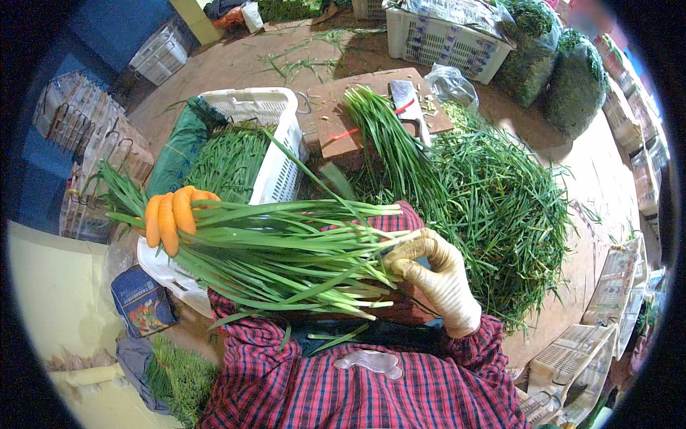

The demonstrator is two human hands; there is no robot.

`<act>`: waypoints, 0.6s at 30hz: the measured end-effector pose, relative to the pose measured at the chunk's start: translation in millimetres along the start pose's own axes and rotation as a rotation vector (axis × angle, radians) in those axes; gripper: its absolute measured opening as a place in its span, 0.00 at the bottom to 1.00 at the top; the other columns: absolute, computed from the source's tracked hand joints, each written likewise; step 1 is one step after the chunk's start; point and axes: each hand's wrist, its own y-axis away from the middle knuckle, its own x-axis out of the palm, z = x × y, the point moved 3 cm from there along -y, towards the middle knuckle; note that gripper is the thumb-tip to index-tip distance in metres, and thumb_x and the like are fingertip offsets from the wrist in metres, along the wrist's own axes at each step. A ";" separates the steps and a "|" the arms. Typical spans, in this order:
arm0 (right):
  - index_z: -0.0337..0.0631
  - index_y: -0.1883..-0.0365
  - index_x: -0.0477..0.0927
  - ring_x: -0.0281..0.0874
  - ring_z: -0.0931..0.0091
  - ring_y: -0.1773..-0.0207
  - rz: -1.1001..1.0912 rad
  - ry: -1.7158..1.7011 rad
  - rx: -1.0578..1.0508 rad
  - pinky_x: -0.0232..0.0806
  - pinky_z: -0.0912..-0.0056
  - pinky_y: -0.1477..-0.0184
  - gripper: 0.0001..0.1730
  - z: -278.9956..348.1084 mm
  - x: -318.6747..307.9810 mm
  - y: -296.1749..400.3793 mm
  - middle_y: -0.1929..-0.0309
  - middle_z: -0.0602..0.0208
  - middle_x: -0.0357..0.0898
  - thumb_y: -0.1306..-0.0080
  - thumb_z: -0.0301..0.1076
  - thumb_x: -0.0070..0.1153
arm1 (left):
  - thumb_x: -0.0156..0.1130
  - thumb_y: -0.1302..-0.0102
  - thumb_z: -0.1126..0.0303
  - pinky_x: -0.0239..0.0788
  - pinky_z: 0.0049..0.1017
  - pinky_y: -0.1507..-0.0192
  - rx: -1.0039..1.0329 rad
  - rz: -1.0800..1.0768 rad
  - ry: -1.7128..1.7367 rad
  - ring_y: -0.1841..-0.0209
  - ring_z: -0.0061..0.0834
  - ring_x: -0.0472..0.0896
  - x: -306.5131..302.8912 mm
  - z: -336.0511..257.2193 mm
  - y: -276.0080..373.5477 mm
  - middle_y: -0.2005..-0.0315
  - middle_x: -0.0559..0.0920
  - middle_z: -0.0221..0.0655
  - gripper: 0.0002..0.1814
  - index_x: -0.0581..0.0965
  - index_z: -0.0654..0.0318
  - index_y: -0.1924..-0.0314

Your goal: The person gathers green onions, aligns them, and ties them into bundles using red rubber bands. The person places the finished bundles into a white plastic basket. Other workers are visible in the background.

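A loose bunch of garlic chives (pixel 284 241) lies sideways across my lap, its leafy tips to the left and pale stem ends to the right. My left hand (pixel 174 217), in an orange rubber glove, is wrapped around the leafy part. At the other end my right hand (pixel 431 273), in a stained whitish glove, pinches some stems between thumb and fingers. Beyond, a wooden board (pixel 337 137) carries a second chive bunch (pixel 386 134), a cleaver (pixel 410 104), a red tie (pixel 343 134) and cut stem pieces. A few loose stalks (pixel 340 338) rest on my dark apron.
A white plastic crate (pixel 292 134), lined with a green sack (pixel 182 145), holds chives at left front. Right of the board spreads a large chive heap (pixel 498 214). Filled plastic bags (pixel 576 91) stand back right; crates (pixel 576 359) line the right side. Bundled greens (pixel 182 381) lie lower left.
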 end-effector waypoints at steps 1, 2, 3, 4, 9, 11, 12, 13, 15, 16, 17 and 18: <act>0.40 0.65 0.86 0.79 0.71 0.52 0.010 -0.001 -0.003 0.70 0.66 0.47 0.05 -1.4 -0.6 1.1 0.61 0.66 0.83 0.40 0.28 0.68 | 0.50 0.23 0.58 0.66 0.38 0.52 -0.019 0.020 -0.005 0.62 0.29 0.76 -1.0 -1.1 -0.4 0.67 0.86 0.22 0.12 0.81 0.48 0.59; 0.41 0.66 0.85 0.79 0.69 0.51 -0.015 0.117 -0.012 0.69 0.65 0.46 0.06 2.2 1.5 2.4 0.60 0.66 0.83 0.42 0.29 0.69 | 0.50 0.23 0.58 0.66 0.38 0.51 -0.038 0.040 -0.010 0.62 0.29 0.76 -2.4 -2.1 -2.2 0.67 0.86 0.22 0.12 0.81 0.48 0.59; 0.41 0.66 0.85 0.78 0.69 0.50 -0.016 0.210 -0.051 0.68 0.64 0.45 0.07 4.0 3.5 2.1 0.59 0.66 0.83 0.42 0.30 0.69 | 0.50 0.23 0.58 0.66 0.38 0.51 -0.057 0.062 -0.011 0.62 0.29 0.76 -3.2 -1.0 -4.1 0.67 0.86 0.21 0.12 0.81 0.48 0.59; 0.41 0.66 0.85 0.78 0.68 0.50 -0.015 0.302 -0.089 0.67 0.64 0.44 0.07 5.3 5.2 1.2 0.59 0.66 0.83 0.43 0.30 0.69 | 0.50 0.24 0.58 0.66 0.37 0.51 -0.055 0.042 -0.005 0.62 0.29 0.76 -1.8 0.8 -4.7 0.67 0.87 0.21 0.12 0.81 0.48 0.60; 0.43 0.66 0.85 0.77 0.66 0.47 0.033 0.413 -0.131 0.66 0.62 0.41 0.08 5.6 3.6 -0.4 0.58 0.66 0.82 0.45 0.31 0.70 | 0.50 0.24 0.58 0.66 0.35 0.52 -0.074 0.090 0.011 0.62 0.28 0.76 -2.2 9.4 -10.1 0.67 0.87 0.22 0.12 0.80 0.48 0.60; 0.42 0.67 0.85 0.80 0.68 0.52 -0.087 0.035 0.021 0.70 0.63 0.46 0.07 -10.2 -2.3 6.5 0.60 0.65 0.82 0.44 0.29 0.70 | 0.50 0.24 0.58 0.66 0.35 0.52 -0.064 0.064 0.029 0.62 0.28 0.76 -2.0 17.6 -10.6 0.68 0.86 0.22 0.12 0.80 0.48 0.60; 0.42 0.67 0.85 0.80 0.68 0.53 -0.100 0.200 -0.032 0.70 0.64 0.48 0.07 -7.6 -3.6 7.1 0.61 0.65 0.82 0.44 0.30 0.70 | 0.50 0.24 0.58 0.66 0.35 0.51 -0.065 0.048 0.023 0.63 0.28 0.76 0.1 15.6 -12.1 0.68 0.86 0.22 0.12 0.80 0.49 0.60; 0.43 0.67 0.85 0.80 0.68 0.54 -0.113 0.366 -0.086 0.71 0.65 0.49 0.07 -3.7 -6.3 8.0 0.61 0.65 0.82 0.45 0.30 0.70 | 0.50 0.24 0.58 0.66 0.35 0.51 -0.063 0.052 0.019 0.63 0.28 0.76 0.4 12.7 -12.7 0.68 0.86 0.22 0.12 0.80 0.49 0.60; 0.43 0.68 0.84 0.80 0.67 0.56 -0.160 0.615 -0.193 0.72 0.65 0.52 0.09 3.9 -10.0 10.9 0.63 0.65 0.82 0.46 0.30 0.72 | 0.50 0.23 0.58 0.66 0.36 0.51 -0.060 0.059 0.010 0.63 0.28 0.76 -1.6 5.6 -12.0 0.67 0.87 0.22 0.12 0.80 0.49 0.60; 0.44 0.69 0.84 0.80 0.66 0.57 -0.187 0.740 -0.316 0.72 0.64 0.55 0.09 5.7 -19.5 11.4 0.63 0.65 0.82 0.47 0.29 0.72 | 0.52 0.25 0.59 0.65 0.41 0.48 -0.119 0.097 -0.009 0.59 0.27 0.77 -7.2 -0.2 -9.3 0.65 0.87 0.19 0.10 0.81 0.46 0.57; 0.43 0.68 0.83 0.80 0.67 0.58 -0.228 0.749 -0.283 0.72 0.65 0.56 0.08 1.1 -30.1 11.9 0.63 0.65 0.82 0.45 0.28 0.70 | 0.54 0.26 0.59 0.65 0.46 0.45 -0.181 0.132 -0.040 0.56 0.27 0.79 -15.3 -15.3 -2.8 0.63 0.88 0.17 0.09 0.82 0.43 0.54; 0.43 0.68 0.83 0.81 0.67 0.58 -0.309 0.797 -0.251 0.72 0.64 0.56 0.07 -5.6 -48.6 15.6 0.63 0.64 0.82 0.44 0.26 0.69 | 0.55 0.27 0.60 0.65 0.48 0.43 -0.197 0.157 -0.028 0.54 0.27 0.80 -22.4 -13.8 -1.9 0.62 0.88 0.16 0.09 0.83 0.41 0.53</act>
